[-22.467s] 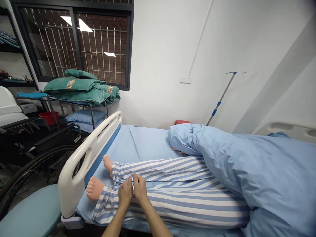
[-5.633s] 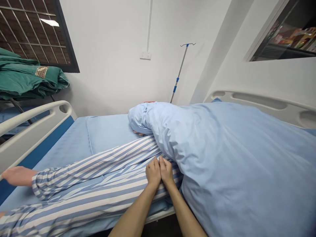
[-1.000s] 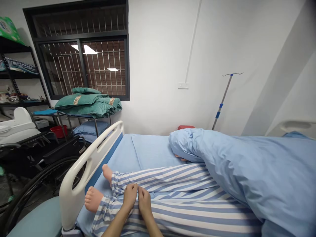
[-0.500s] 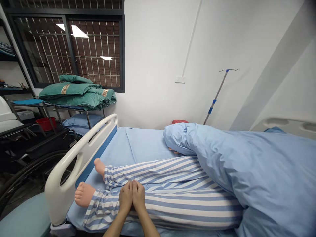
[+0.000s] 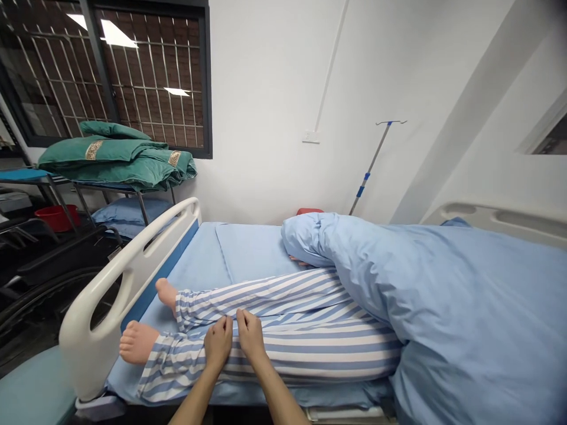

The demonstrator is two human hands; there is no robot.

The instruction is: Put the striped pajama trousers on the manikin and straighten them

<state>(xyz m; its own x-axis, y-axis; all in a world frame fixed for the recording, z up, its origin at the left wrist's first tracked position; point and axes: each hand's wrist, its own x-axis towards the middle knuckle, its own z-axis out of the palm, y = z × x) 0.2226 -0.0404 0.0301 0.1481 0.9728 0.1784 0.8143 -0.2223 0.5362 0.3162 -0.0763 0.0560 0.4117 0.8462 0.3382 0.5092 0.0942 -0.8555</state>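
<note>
A figure in blue-and-white striped trousers (image 5: 283,330) lies on a hospital bed, bare feet (image 5: 135,342) toward the white footboard (image 5: 115,277). A light blue quilt (image 5: 443,295) covers the upper body. My left hand (image 5: 218,345) and my right hand (image 5: 250,337) rest side by side on the near lower leg, fingers curled and pressing into the striped fabric, thumbs a little apart.
A wheelchair (image 5: 48,283) stands left of the footboard. Folded green bedding (image 5: 119,159) lies on a rack under the barred window. An IV pole (image 5: 370,165) leans by the far wall. The white headboard (image 5: 500,215) is at the right.
My two hands, pressed together on the shin half a second ago, have parted slightly. The view has shifted a little to the right.
</note>
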